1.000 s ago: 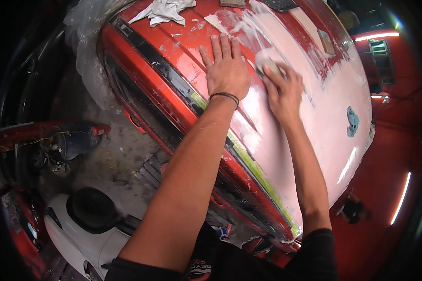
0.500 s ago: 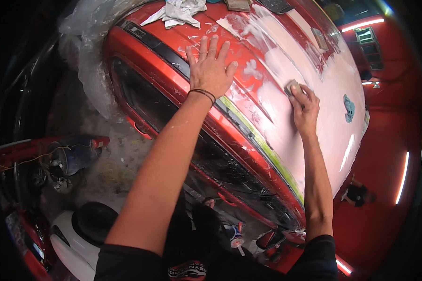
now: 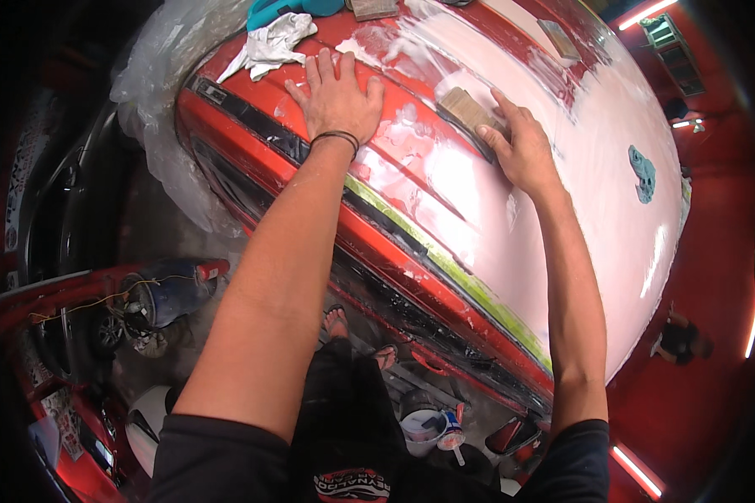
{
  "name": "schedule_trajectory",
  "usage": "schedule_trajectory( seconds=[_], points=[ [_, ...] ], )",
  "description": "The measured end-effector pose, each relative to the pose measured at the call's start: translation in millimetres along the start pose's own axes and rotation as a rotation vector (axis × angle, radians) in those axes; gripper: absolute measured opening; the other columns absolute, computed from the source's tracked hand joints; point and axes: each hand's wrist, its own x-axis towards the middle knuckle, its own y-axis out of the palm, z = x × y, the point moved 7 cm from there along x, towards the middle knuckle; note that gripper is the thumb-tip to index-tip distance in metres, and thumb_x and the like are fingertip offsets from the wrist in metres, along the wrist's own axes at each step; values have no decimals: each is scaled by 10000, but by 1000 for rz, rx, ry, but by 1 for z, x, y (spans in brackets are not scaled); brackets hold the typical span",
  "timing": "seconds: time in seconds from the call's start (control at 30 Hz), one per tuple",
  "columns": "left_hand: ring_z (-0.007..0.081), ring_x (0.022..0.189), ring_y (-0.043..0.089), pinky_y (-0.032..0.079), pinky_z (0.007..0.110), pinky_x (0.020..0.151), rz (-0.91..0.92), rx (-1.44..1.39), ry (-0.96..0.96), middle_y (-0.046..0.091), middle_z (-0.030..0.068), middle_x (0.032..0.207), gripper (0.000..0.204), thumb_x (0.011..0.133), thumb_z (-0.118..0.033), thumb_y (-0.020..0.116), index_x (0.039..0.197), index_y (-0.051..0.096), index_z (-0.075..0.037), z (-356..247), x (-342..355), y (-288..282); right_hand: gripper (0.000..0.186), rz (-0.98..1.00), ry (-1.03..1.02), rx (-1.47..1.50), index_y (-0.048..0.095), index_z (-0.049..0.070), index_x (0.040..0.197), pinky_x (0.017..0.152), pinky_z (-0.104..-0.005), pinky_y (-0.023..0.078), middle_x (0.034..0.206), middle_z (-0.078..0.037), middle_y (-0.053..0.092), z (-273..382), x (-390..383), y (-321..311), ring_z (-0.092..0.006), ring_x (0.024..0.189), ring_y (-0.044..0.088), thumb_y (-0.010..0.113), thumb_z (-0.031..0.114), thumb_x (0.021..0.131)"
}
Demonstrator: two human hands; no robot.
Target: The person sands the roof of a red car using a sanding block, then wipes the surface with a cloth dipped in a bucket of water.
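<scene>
My left hand (image 3: 335,99) lies flat with fingers spread on the red part of the car roof (image 3: 394,189), just below a crumpled white cloth (image 3: 270,46). A dark band circles that wrist. In my right hand (image 3: 518,144) is a wood-coloured sanding block (image 3: 468,109), gripped between thumb and fingers. The block rests on the roof where red paint meets smooth pale pink filler (image 3: 596,226). Its underside is hidden. Part of my right hand's fingers is out of sight behind the block.
A teal object (image 3: 298,8) and a second block (image 3: 372,8) lie at the far edge, a third block (image 3: 558,39) farther right. Green tape (image 3: 453,260) follows the roof's near edge. Plastic sheeting (image 3: 164,92) hangs at left. A bucket (image 3: 424,426) stands on the floor below.
My right hand has moved the block away from me and left across the roof, and its broad face now shows. My left hand has slid nearer the white cloth. The view has shifted.
</scene>
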Motion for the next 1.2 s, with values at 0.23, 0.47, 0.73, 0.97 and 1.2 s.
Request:
schedule_trajectory(
  seconds=[0.23, 0.47, 0.73, 0.97, 1.2],
  points=[
    [403, 1711, 292, 170, 729, 1366, -59, 40, 33, 403, 198, 1810, 727, 1065, -570, 562, 1647, 557, -136, 12, 27, 3, 518, 206, -105, 12, 641, -5, 1419, 983, -506, 594, 1183, -277, 784, 27, 27, 0, -435, 1087, 776, 798, 308, 1037],
    [411, 1713, 278, 168, 724, 1366, -41, 41, 51, 411, 221, 1797, 731, 1068, -545, 555, 1655, 548, -111, 5, 22, 5, 469, 218, -140, -45, 583, 9, 1387, 977, -533, 583, 1165, -297, 780, 16, 19, 1, -467, 1117, 764, 738, 333, 1086],
    [427, 1718, 263, 134, 723, 1371, 1, 11, 38, 378, 227, 1814, 751, 1076, -548, 536, 1677, 519, -98, -9, 25, 5, 477, 127, -173, -115, 574, 55, 1448, 956, -565, 571, 1200, -280, 772, 69, 52, 26, -476, 1116, 750, 737, 308, 1078],
    [445, 1715, 258, 129, 745, 1361, -23, 8, 8, 366, 242, 1818, 742, 1092, -525, 514, 1686, 504, -81, 7, 22, 3, 493, 149, -131, -65, 556, 46, 1479, 983, -563, 569, 1232, -314, 767, 42, 18, 18, -517, 1149, 741, 712, 317, 1099],
    [407, 1679, 321, 184, 744, 1352, -42, -25, 19, 424, 203, 1775, 608, 1124, -388, 516, 1657, 529, -97, -7, 26, 0, 525, 136, -257, -183, 506, 23, 1509, 996, -566, 570, 1259, -363, 740, 94, 81, 44, -532, 1172, 736, 717, 278, 1102]
  ],
)
